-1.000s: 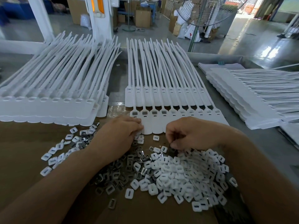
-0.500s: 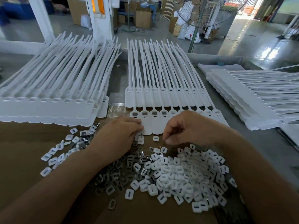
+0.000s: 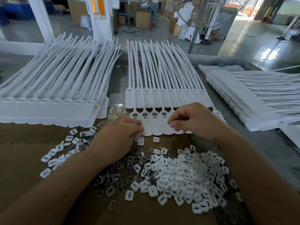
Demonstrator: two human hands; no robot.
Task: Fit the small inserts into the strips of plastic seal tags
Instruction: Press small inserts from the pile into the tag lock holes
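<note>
Strip of white plastic seal tags sits dead centre, flat rectangular heads toward the bottom of the frame and long thin tails fanning toward the top. Left hand rests on its lower-left corner, fingers pressing the smooth heads down. Right hand hovers over the heads just right of centre, thumb and forefinger pinched together and the rest curled. Can't see if anything's between them. Lower down there's a heap of white inserts, little rounded squares with slots. Shiny metal clips are mixed in on its left, all on matte brown cardboard. More strips are stacked at the left and right edges.
</note>
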